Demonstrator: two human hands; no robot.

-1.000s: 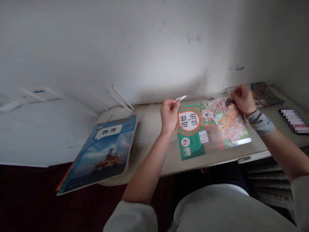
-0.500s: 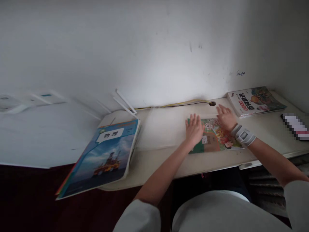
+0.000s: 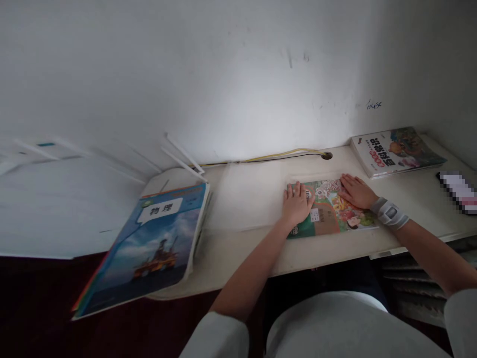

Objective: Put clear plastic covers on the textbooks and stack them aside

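Observation:
A thin book (image 3: 324, 220) with a green, brown and illustrated cover lies flat on the white desk (image 3: 238, 253). My left hand (image 3: 297, 205) rests over the book's left end, palm down, with its fingers stretched forward. Across the upper right part of the cover my right hand (image 3: 356, 191) lies flat, fingers extended; a grey-white band with a small watch-like face (image 3: 390, 214) is on that wrist. A clear plastic sheet (image 3: 248, 196) stretches left from the book over the desk, and its edge shows above the book too. Neither hand grips anything.
Several stacked books topped by a blue physics textbook (image 3: 149, 248) overhang the desk's left end. White router-like antennas (image 3: 184, 161) rise behind. Another book stack (image 3: 398, 151) and a phone (image 3: 456, 191) are at right. A yellow cable (image 3: 276, 155) runs along the wall to a hole (image 3: 327, 155).
My right hand has come down and flattened on the cover, slightly to the right. My left hand stays over the book's left end. The view has shifted a little.

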